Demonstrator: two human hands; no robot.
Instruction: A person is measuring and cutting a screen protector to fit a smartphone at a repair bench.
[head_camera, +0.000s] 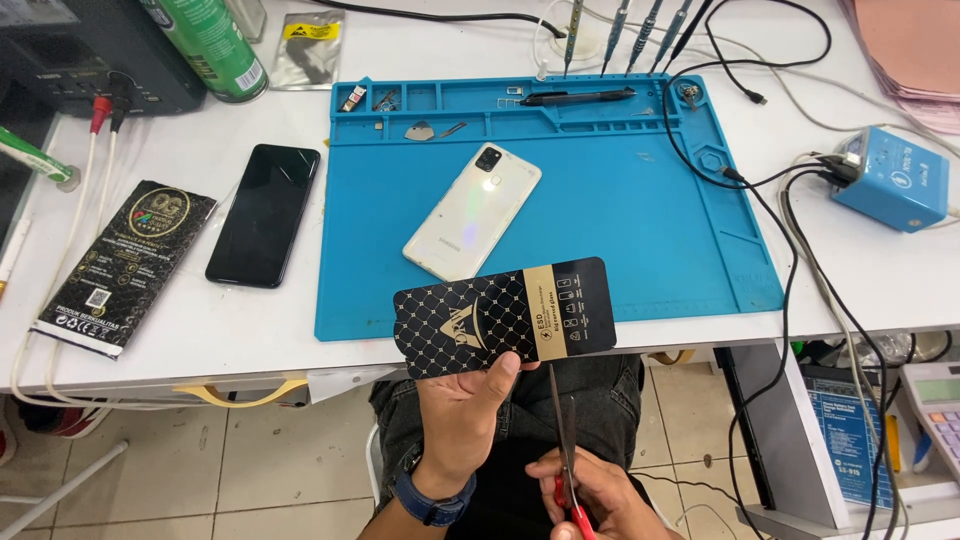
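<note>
Two hands occupy the lower centre of the frame: the left hand (465, 415) grips a black-and-gold packet (503, 317) by its lower edge, while the right hand (590, 495) grasps red-handled scissors (563, 440), blades narrowly parted just beneath the packet, below the blue mat (620, 215).

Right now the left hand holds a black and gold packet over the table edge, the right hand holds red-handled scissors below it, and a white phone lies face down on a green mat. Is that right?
Not quite: the mat is blue, not green, as the head view shows. The rest holds: the left hand holds the black and gold packet, the right hand holds the red-handled scissors below it, and the white phone lies face down on the mat.
</note>
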